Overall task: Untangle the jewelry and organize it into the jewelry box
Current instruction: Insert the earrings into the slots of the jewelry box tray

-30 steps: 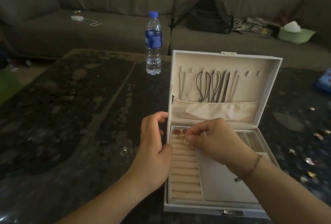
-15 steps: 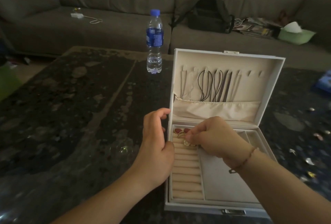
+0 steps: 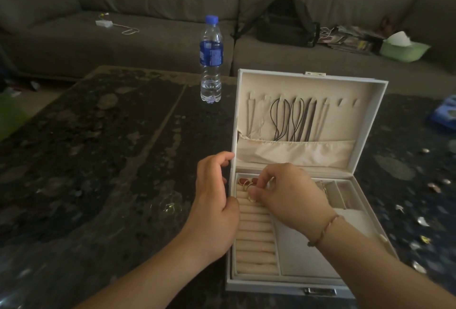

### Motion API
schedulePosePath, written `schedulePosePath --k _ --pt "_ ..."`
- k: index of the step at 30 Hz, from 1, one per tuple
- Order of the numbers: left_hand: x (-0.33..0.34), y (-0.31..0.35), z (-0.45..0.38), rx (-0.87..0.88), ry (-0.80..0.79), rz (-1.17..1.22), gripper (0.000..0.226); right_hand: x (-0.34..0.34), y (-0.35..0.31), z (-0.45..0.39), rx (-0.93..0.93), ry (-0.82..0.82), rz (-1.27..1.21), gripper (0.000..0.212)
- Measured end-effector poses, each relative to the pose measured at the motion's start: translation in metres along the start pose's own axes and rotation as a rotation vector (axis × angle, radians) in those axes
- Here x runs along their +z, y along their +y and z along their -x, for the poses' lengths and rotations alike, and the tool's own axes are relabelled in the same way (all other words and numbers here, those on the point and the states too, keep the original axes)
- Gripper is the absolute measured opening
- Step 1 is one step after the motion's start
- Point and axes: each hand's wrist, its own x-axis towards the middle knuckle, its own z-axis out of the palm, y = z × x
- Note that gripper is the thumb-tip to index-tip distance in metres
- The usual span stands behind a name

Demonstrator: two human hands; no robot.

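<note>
In the head view, your right hand (image 3: pixel 291 194) sits in the middle of the frame over the top of the ring rolls (image 3: pixel 255 237), its fingers (image 3: pixel 256 194) pinching a small gold ring (image 3: pixel 252 199) down into the second groove. Against the picture half a second back, that hand has barely shifted and the ring has sunk a little lower between the rolls, so I judge the seating nearly done. Two red-stoned pieces (image 3: pixel 248 181) and a beaded gold ring (image 3: pixel 246 186) already sit in the top groove, just above. Your left hand (image 3: pixel 214 200) braces the left wall of the jewelry box (image 3: pixel 370 121), thumb touching the rim, fingers loosely curled and holding nothing, as before. Cords (image 3: pixel 291 121) hang on the lid hooks. At the right edge, loose jewelry (image 3: pixel 422 221) lies scattered on the counter (image 3: pixel 98 160), so much sorting remains. A clear ring (image 3: pixel 170 207) lies left of the box.
</note>
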Motion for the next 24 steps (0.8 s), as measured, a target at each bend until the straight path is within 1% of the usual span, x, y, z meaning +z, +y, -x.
schedulePosePath --k 2,4,6,8,10,12,14,15,16,18,20,22,24 --pt "0.000 0.000 0.000 0.010 0.000 -0.006 0.079 0.000 0.001 0.000 -0.012 -0.017 -0.004 0.024" --pt "0.000 0.002 0.001 0.038 0.027 0.004 0.073 -0.004 0.005 0.001 -0.022 -0.005 -0.100 0.024" --pt "-0.002 0.003 0.001 0.095 0.085 -0.001 0.056 -0.018 0.010 0.005 -0.019 0.048 -0.247 0.025" --pt "-0.006 0.003 0.002 0.162 0.115 -0.048 0.037 -0.036 0.021 0.012 -0.022 0.119 -0.308 0.019" --pt "-0.011 0.004 0.004 0.277 0.096 -0.161 0.026 -0.054 0.041 0.021 -0.045 0.241 -0.318 0.012" --pt "-0.014 0.010 0.007 0.416 0.070 -0.275 0.019 -0.068 0.066 0.029 -0.052 0.363 -0.320 0.013" --pt "-0.010 0.026 0.005 0.562 0.066 -0.317 0.016 -0.081 0.095 0.036 0.004 0.391 -0.315 0.014" --pt "-0.004 0.038 0.001 0.625 0.051 -0.312 0.016 -0.087 0.109 0.037 0.051 0.361 -0.305 0.013" --pt "0.005 0.052 -0.004 0.682 0.017 -0.299 0.016 -0.092 0.124 0.037 0.091 0.310 -0.274 0.014" --pt "0.035 0.084 -0.023 0.779 -0.102 -0.263 0.015 -0.099 0.153 0.036 0.141 0.196 -0.173 0.014" --pt "0.081 0.112 -0.045 0.811 -0.242 -0.254 0.014 -0.106 0.179 0.035 0.175 0.157 -0.114 0.014" --pt "0.132 0.135 -0.070 0.781 -0.369 -0.294 0.016 -0.115 0.205 0.033 0.199 0.190 -0.094 0.011" --pt "0.185 0.148 -0.096 0.664 -0.534 -0.392 0.019 -0.128 0.229 0.027 0.215 0.219 -0.064 0.008"
